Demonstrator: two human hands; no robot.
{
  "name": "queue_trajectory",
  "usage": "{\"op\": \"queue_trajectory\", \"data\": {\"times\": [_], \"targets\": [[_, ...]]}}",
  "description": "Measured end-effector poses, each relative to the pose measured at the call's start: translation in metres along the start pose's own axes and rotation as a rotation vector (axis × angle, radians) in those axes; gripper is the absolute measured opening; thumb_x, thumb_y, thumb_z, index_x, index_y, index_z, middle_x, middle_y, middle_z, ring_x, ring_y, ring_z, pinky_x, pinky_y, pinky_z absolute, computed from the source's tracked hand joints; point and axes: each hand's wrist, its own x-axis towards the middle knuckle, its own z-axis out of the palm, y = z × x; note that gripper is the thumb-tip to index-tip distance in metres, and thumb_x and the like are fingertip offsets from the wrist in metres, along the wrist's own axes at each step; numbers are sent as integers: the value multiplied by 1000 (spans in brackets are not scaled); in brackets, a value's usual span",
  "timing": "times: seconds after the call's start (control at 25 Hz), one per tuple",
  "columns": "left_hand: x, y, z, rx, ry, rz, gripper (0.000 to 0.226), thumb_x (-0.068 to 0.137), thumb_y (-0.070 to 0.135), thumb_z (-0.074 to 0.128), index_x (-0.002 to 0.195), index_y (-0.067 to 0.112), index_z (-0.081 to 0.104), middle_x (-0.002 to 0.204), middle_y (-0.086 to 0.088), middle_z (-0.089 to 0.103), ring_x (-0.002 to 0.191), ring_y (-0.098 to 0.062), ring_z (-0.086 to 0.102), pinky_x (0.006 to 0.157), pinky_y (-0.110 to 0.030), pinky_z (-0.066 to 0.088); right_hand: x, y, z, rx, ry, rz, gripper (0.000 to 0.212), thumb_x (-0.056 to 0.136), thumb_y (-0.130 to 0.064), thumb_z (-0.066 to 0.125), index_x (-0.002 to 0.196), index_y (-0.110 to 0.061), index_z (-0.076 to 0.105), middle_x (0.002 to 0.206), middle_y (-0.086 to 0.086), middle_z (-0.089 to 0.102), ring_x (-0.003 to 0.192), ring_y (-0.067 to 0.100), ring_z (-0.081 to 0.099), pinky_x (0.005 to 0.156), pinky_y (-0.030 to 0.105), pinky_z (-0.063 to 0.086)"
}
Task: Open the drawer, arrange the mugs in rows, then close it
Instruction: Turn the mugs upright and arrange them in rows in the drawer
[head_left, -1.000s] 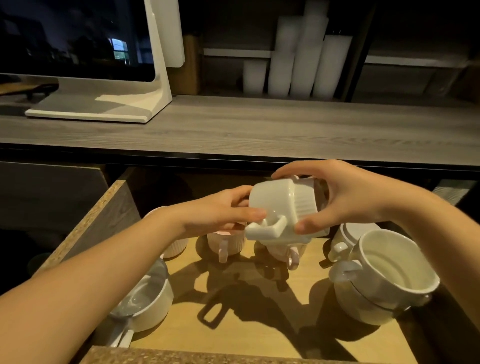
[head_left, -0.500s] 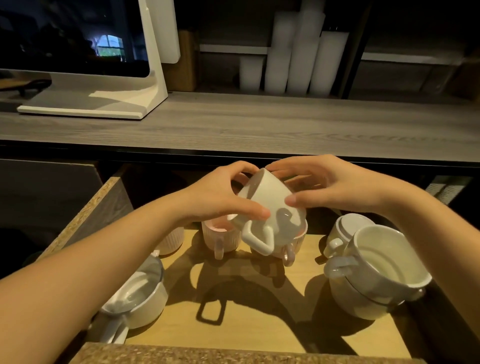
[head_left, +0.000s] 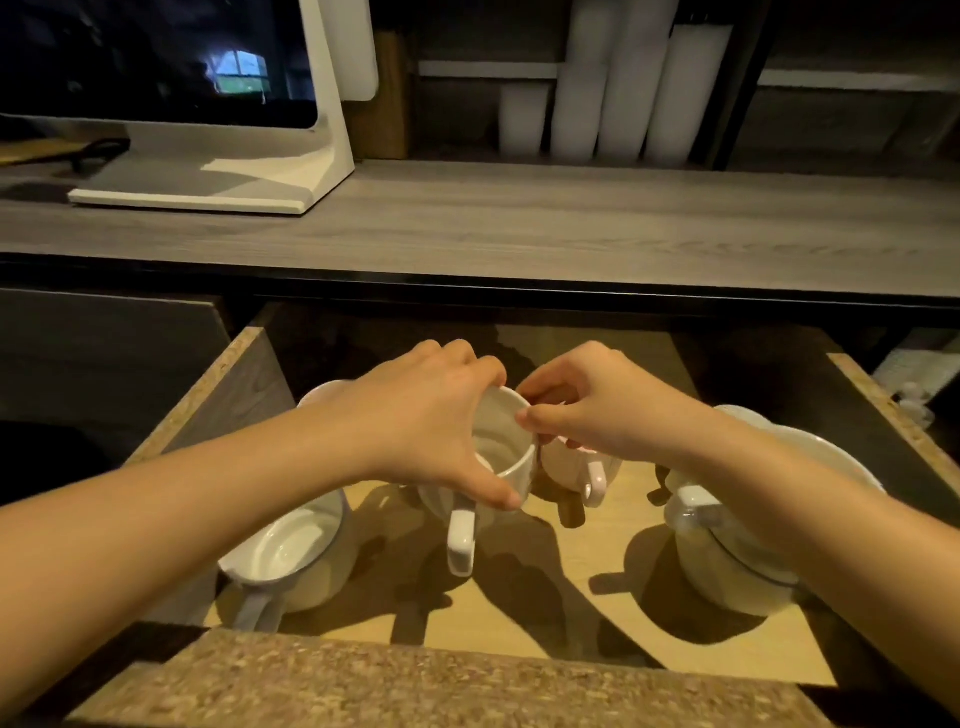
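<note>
The wooden drawer (head_left: 597, 566) stands pulled out below the counter. My left hand (head_left: 426, 421) grips an upright white mug (head_left: 506, 457) by its rim and side, mouth up, handle pointing toward me. It sits stacked on another mug underneath. My right hand (head_left: 587, 410) pinches the same mug's rim from the right. A pink-handled mug (head_left: 576, 467) stands just right of it, partly hidden by my right hand. Stacked white mugs (head_left: 727, 551) sit at the right, under my right forearm. A white mug (head_left: 291, 545) sits at the front left.
A grey counter (head_left: 519, 223) runs above the drawer, with a white monitor stand (head_left: 291, 171) at its left. Stacks of white cups (head_left: 613, 88) stand on the shelf behind. The drawer's front edge (head_left: 415, 686) is close to me.
The white mug was held tilted on its side above the drawer. Both hands turned it upright and lowered it onto the mug in the back row.
</note>
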Motion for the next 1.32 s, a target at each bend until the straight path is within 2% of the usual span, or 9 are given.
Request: {"op": "queue_trajectory", "data": {"times": [0.16, 0.28, 0.44, 0.6, 0.72, 0.8, 0.92, 1.12, 1.32], "targets": [[-19, -1, 15, 65, -57, 0, 94, 61, 75, 60, 136, 30, 27, 112, 9, 35, 97, -8, 27, 80, -26, 33, 0, -2, 32, -47, -86, 22, 25, 88, -28, 60, 110, -20, 67, 87, -2, 71, 74, 10, 68, 68, 24, 59], [-28, -1, 26, 62, -77, -8, 96, 61, 75, 59, 137, 28, 25, 133, 3, 36, 103, -10, 30, 91, -32, 39, 0, -1, 43, -24, -151, 66, 27, 88, -27, 59, 113, -18, 64, 83, -1, 71, 65, 13, 69, 53, 22, 56], [-33, 4, 37, 5, -128, -1, 96, 63, 72, 61, 140, 27, 24, 141, 3, 33, 119, -16, 36, 94, -33, 40, -4, 1, 53, -40, -203, 103, 20, 91, -24, 55, 108, -16, 63, 73, -4, 64, 57, 12, 64, 40, 12, 46], [-31, 0, 39, 3, -237, 40, 96, 67, 68, 62, 143, 27, 19, 147, 1, 28, 127, -18, 32, 101, -35, 36, -3, 3, 65, -19, -166, 105, 20, 91, -19, 54, 100, -7, 67, 84, 7, 70, 64, 15, 68, 57, 23, 56], [-34, -14, 24, -56, -341, 54, 92, 71, 63, 63, 144, 30, 18, 149, 5, 27, 131, -16, 31, 106, -35, 34, 0, 2, 70, -19, -120, 89, 19, 91, -20, 55, 96, -7, 68, 83, 10, 71, 64, 16, 67, 58, 24, 54], [-38, -26, 13, -70, -367, 21, 80, 75, 57, 64, 140, 30, 26, 143, 6, 37, 124, -13, 40, 101, -31, 38, 0, 1, 72, -51, -114, 75, 19, 91, -21, 55, 95, -9, 69, 84, 8, 71, 65, 16, 67, 59, 23, 54], [-46, -46, 14, 114, -411, -111, 74, 77, 52, 64, 139, 27, 31, 136, 4, 47, 115, -14, 50, 92, -29, 45, -1, 0, 75, -97, -122, 59, 20, 90, -23, 56, 98, -11, 69, 86, 7, 71, 68, 16, 68, 65, 27, 59], [-53, -67, 29, 170, -583, -265, 89, 66, 59, 71, 139, 27, 30, 138, 4, 42, 111, -17, 52, 81, -27, 47, -3, -3, 81, -128, -114, 57, 22, 89, -25, 57, 103, -12, 69, 88, 4, 71, 71, 16, 68, 70, 34, 60], [-56, -71, 38, 167, -588, -263, 84, 65, 50, 75, 135, 25, 36, 133, 4, 47, 104, -15, 54, 76, -23, 49, -4, -1, 81, -129, -104, 70, 24, 89, -28, 56, 104, -14, 69, 90, 2, 70, 74, 15, 66, 71, 35, 60]]}}
